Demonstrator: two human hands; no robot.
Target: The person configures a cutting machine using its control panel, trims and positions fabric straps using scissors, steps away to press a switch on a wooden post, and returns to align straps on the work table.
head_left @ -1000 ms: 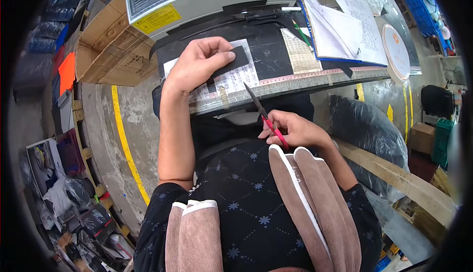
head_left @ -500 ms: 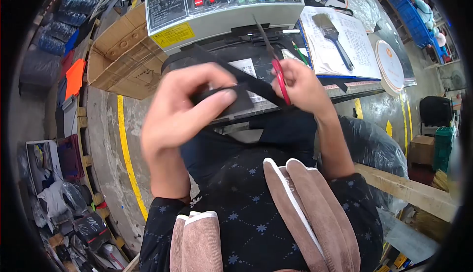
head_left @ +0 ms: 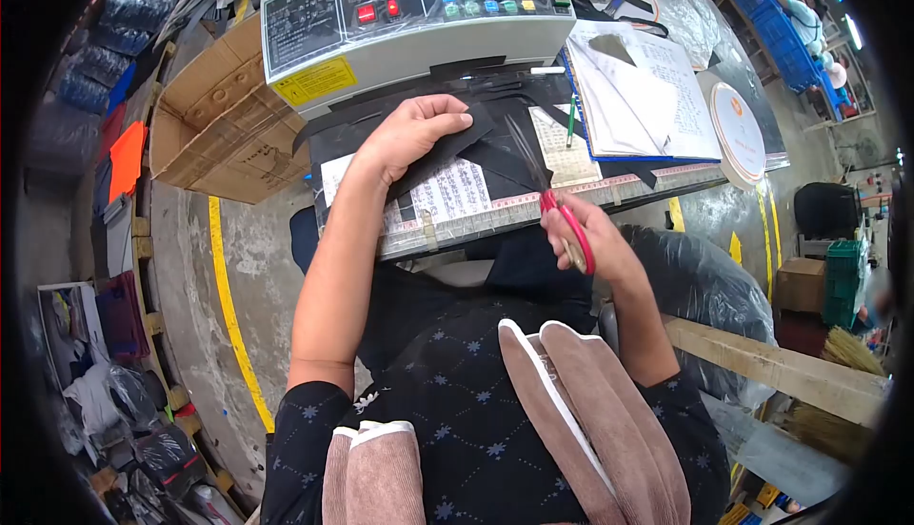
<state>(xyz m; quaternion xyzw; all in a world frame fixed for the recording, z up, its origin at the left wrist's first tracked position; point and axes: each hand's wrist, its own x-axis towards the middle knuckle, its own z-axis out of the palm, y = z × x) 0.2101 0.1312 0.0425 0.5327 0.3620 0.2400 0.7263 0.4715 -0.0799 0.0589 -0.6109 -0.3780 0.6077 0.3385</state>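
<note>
The black surface (head_left: 333,140) is carrying a grey machine (head_left: 409,60) at the back, with a notebook (head_left: 700,97) lying open beside it and a roll (head_left: 737,130) standing at the right. A printed sheet (head_left: 449,194) and a smaller card (head_left: 566,158) are lying nearer the front, a green pencil (head_left: 571,123) is resting at the card, and a tape measure (head_left: 519,202) is running along the front edge. Around it, a carton (head_left: 228,135) is standing open on the left, a yellow line (head_left: 228,311) is crossing the concrete floor (head_left: 259,260), and a plastic-wrapped bundle (head_left: 709,282) and a beam (head_left: 771,368) are occupying the right. The left hand (head_left: 419,137) is pinching a black strip (head_left: 469,139) over the sheet; another black length is slanting toward the scissors (head_left: 550,203), whether of the same piece I cannot tell. The right hand (head_left: 595,239) is gripping the scissors by their red handles just off the front edge, the blurred blades pointing up over the surface. Half a second ago the strip was stretching between both hands; now the left hand is working farther back over the surface, and the right hand is holding the scissors lower. A loose page is now covering the brush handle that was showing on the notebook.
</note>
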